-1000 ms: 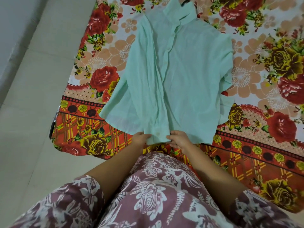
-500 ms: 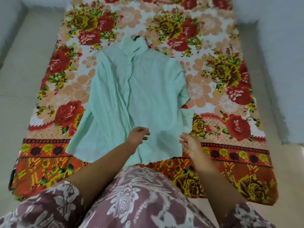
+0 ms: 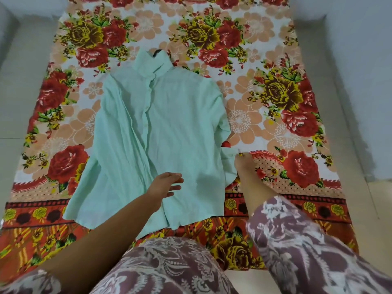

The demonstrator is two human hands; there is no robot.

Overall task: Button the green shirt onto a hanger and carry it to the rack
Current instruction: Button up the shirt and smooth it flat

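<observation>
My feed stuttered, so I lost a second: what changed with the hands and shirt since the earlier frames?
Both hands let go of the hem of the shirt. The left hand lifted and is open over the lower front; the right hand swung out right to the sleeve end, grip unclear. The shirt stayed flat on the flowered sheet, hanger hook at the collar.

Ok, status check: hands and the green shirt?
Left hand open, over the green shirt. Right hand at its sleeve edge, grip unclear. Shirt flat on floral sheet, hanger hook at collar. Nothing blocking.
</observation>
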